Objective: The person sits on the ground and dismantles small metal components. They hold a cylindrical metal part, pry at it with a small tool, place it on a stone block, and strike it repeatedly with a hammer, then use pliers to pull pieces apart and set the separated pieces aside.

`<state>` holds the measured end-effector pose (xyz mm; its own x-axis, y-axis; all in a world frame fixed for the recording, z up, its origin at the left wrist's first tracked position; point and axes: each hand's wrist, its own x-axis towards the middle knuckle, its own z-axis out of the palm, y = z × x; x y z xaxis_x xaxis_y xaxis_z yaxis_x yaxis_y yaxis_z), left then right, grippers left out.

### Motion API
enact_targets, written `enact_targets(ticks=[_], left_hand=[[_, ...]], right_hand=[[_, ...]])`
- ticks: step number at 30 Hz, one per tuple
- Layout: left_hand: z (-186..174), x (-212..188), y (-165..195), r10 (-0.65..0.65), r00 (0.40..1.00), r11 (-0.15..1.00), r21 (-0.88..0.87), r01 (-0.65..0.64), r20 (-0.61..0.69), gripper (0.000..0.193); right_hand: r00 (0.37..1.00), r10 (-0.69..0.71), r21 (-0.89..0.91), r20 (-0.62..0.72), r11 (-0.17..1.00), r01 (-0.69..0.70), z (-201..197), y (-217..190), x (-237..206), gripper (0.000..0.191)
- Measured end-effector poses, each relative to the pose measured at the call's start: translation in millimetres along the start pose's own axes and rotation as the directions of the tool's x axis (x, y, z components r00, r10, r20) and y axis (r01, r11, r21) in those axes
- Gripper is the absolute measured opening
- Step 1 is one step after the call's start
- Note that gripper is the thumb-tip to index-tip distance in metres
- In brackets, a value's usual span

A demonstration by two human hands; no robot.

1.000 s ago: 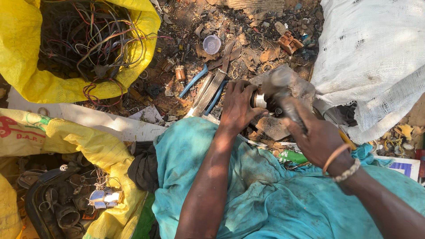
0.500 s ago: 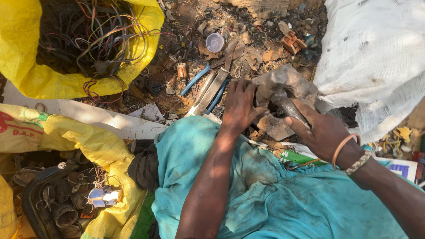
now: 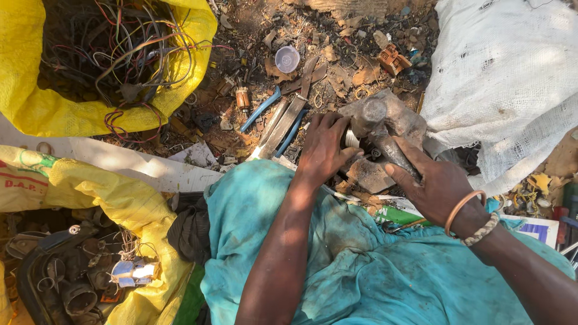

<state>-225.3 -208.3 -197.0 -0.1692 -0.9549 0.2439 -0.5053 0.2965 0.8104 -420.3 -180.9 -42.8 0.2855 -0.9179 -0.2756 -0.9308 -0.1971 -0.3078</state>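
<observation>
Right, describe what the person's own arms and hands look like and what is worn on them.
Both forearms are bare, with no sleeves or gloves. The left hand and its wrist carry nothing. The right hand has two bands at the wrist: a thin round copper-coloured bangle and, just behind it, a pale braided cord bracelet.

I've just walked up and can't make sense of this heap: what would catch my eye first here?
Probably the two hands at centre: the left hand steadies a small metal part on a grey stone, while the right hand grips a hammer over it. Next, the yellow sack at top left, full of tangled wires. Blue-handled pliers lie on the littered ground between them.
</observation>
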Motion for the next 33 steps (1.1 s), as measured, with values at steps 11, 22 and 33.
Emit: enact_targets(ticks=[11, 22, 33], left_hand=[[6, 3, 2, -0.072, 0.997, 0.997, -0.043, 0.070, -0.030, 0.102], [2, 1, 9, -0.049, 0.999, 0.997, -0.053, 0.050, 0.013, 0.096], [6, -2, 8, -0.060, 0.998, 0.971, -0.230, 0.062, 0.014, 0.107]], right_hand=[[0.985, 0.037, 0.052, -0.168, 0.998, -0.029, -10, -8, -18, 0.067], [0.981, -0.014, 0.172, -0.196, 0.984, 0.048, -38, -10, -27, 0.063], [0.759, 0.566, -0.001, 0.322, 0.802, -0.598, -34, -22, 20, 0.072]])
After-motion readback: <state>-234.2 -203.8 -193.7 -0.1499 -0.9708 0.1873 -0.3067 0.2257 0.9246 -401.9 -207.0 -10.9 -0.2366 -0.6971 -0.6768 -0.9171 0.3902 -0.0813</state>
